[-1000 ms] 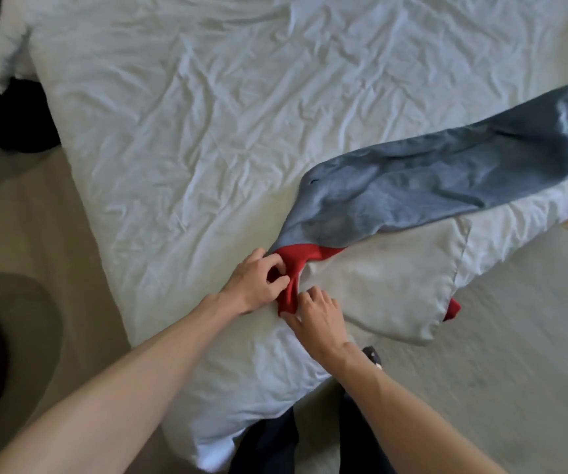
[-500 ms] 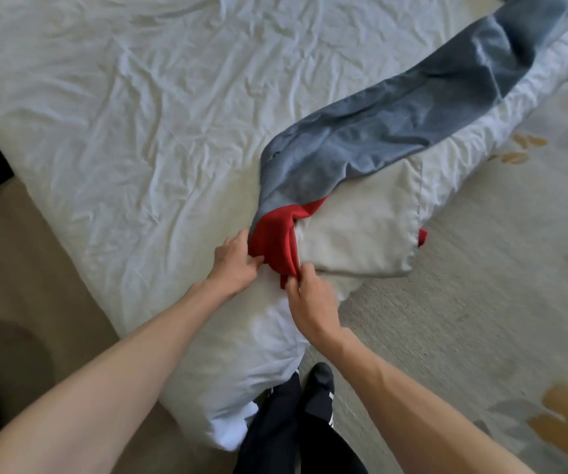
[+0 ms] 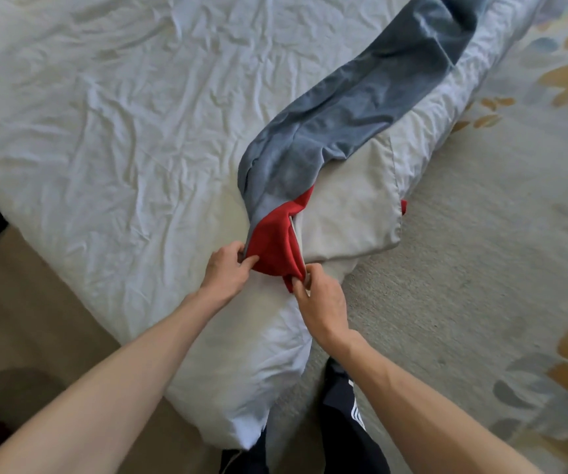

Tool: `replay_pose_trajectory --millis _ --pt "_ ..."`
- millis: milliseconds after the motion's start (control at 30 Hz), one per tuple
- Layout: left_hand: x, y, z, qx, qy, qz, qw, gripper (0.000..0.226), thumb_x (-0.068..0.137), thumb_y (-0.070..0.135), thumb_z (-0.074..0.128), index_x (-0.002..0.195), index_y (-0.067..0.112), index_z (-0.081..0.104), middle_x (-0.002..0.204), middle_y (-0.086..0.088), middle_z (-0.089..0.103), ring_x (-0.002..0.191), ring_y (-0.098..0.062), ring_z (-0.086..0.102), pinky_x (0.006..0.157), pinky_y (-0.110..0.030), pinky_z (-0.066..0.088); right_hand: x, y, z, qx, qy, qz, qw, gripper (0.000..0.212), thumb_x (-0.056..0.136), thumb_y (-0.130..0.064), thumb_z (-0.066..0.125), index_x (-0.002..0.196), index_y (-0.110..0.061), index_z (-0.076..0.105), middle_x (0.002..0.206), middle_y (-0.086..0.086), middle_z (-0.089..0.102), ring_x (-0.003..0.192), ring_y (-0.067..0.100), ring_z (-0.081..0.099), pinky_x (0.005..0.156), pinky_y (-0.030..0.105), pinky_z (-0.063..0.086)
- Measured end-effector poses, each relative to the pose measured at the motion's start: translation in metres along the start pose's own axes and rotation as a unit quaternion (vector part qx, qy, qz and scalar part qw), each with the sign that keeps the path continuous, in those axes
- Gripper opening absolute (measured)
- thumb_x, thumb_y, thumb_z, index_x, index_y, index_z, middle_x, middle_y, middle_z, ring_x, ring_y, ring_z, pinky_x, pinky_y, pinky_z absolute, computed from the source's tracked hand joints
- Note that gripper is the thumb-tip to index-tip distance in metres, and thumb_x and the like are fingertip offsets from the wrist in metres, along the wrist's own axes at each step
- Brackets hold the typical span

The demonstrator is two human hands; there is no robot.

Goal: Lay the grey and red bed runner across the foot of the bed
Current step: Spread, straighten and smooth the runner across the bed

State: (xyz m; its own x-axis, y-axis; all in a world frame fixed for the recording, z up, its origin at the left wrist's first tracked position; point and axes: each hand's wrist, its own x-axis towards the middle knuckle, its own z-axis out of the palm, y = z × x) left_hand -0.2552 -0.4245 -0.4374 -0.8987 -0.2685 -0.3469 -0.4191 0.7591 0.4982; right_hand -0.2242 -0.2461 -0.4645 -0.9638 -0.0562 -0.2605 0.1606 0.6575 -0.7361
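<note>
Left hand (image 3: 226, 268): thumb and fingers pinch the left edge of the red end of the runner (image 3: 361, 107). Right hand (image 3: 320, 297): fingertips pinch the bunched lower tip of that same red end. The hands are near each other but not touching, with the red cloth gathered between them.

The red end sits at the near corner of the bed (image 3: 122, 114). From there the runner's grey length goes up and to the right, twisted and folded on itself, along the bed's right edge and out of view at the top.

A cream cloth (image 3: 347, 206) lies just right of the red end, partly under the grey, overhanging the bed's edge. The white sheet is creased. A patterned rug (image 3: 481, 251) lies to the right. Dark trousers (image 3: 347, 429) show beneath the right forearm.
</note>
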Motion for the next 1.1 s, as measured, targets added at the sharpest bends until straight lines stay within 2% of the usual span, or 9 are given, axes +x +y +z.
replay_pose_trajectory --millis 300,400,467,700,833,900,967,1033,1100 --pt "0.014 -0.022 -0.018 0.028 -0.067 0.093 0.993 0.015 0.085 0.023 0.063 0.09 0.008 0.063 0.09 -0.008 0.068 0.088 -0.032 0.061 0.083 -0.043 0.047 -0.011 -0.021 0.025 -0.019 0.069 0.062 0.996 0.018 0.091 -0.031 0.057 0.082 -0.016 0.054 0.074 0.002 0.062 0.071 0.026 0.058 0.068 0.045 0.046" --pt "0.015 -0.03 -0.021 0.037 -0.101 0.14 0.984 0.013 0.086 0.019 0.061 0.095 0.01 0.062 0.096 -0.008 0.068 0.092 -0.033 0.06 0.086 -0.044 0.046 -0.022 -0.024 0.037 0.003 0.107 0.112 0.988 0.009 0.089 -0.024 0.058 0.096 -0.019 0.062 0.083 0.002 0.067 0.081 0.026 0.061 0.075 0.042 0.048" --pt "0.012 -0.038 -0.026 0.042 -0.119 0.165 0.978 0.014 0.088 0.017 0.058 0.098 0.008 0.061 0.1 -0.01 0.068 0.096 -0.035 0.059 0.088 -0.044 0.045 -0.032 -0.029 0.048 0.024 0.133 0.135 0.982 0.019 0.088 -0.015 0.057 0.104 -0.019 0.065 0.09 0.004 0.069 0.086 0.026 0.062 0.077 0.037 0.047" --pt "0.013 -0.04 -0.053 -0.036 -0.101 0.216 0.971 0.011 0.086 0.014 0.06 0.093 0.005 0.061 0.088 -0.011 0.067 0.084 -0.028 0.062 0.076 -0.036 0.048 -0.044 -0.066 0.068 0.101 0.236 0.132 0.957 0.031 0.083 -0.002 0.05 0.102 -0.022 0.066 0.084 -0.003 0.065 0.083 0.021 0.059 0.074 0.036 0.046" --pt "0.015 -0.034 -0.059 -0.125 -0.093 0.185 0.97 0.015 0.084 0.019 0.063 0.082 0.005 0.06 0.071 -0.014 0.062 0.063 -0.024 0.054 0.066 -0.039 0.048 -0.051 -0.078 0.076 0.196 0.267 0.154 0.931 0.045 0.081 -0.003 0.058 0.123 -0.017 0.052 0.094 -0.003 0.062 0.082 0.009 0.058 0.067 0.004 0.038" --pt "0.014 -0.032 -0.062 -0.171 -0.089 0.165 0.967 0.013 0.083 0.021 0.062 0.078 0.008 0.061 0.062 -0.004 0.056 0.057 -0.018 0.049 0.065 -0.041 0.049 -0.053 -0.081 0.079 0.238 0.256 0.184 0.919 0.055 0.08 -0.005 0.061 0.131 -0.014 0.043 0.098 -0.003 0.059 0.081 0.009 0.056 0.061 -0.001 0.036" --pt "0.013 -0.031 -0.063 -0.21 -0.093 0.143 0.963 0.013 0.085 0.02 0.061 0.08 0.008 0.062 0.064 -0.003 0.054 0.061 -0.017 0.051 0.071 -0.046 0.053 -0.054 -0.078 0.08 0.238 0.228 0.203 0.922 0.043 0.081 -0.007 0.06 0.123 -0.015 0.05 0.094 -0.004 0.061 0.087 0.015 0.059 0.063 0.007 0.04" --pt "0.013 -0.03 -0.064 -0.235 -0.093 0.134 0.958 0.017 0.087 0.02 0.059 0.085 0.003 0.062 0.071 -0.011 0.056 0.066 -0.022 0.054 0.076 -0.052 0.054 -0.05 -0.075 0.079 0.184 0.219 0.19 0.939 0.016 0.085 -0.01 0.056 0.1 -0.012 0.062 0.085 0.001 0.064 0.087 0.022 0.061 0.072 0.03 0.047" --pt "0.013 -0.03 -0.068 -0.251 -0.089 0.135 0.954 0.021 0.089 0.021 0.058 0.088 0.001 0.063 0.073 -0.014 0.056 0.067 -0.023 0.054 0.073 -0.052 0.054 -0.046 -0.074 0.078 0.127 0.23 0.194 0.945 0.012 0.088 -0.014 0.052 0.082 -0.009 0.062 0.076 0.009 0.063 0.079 0.031 0.06 0.071 0.043 0.045"
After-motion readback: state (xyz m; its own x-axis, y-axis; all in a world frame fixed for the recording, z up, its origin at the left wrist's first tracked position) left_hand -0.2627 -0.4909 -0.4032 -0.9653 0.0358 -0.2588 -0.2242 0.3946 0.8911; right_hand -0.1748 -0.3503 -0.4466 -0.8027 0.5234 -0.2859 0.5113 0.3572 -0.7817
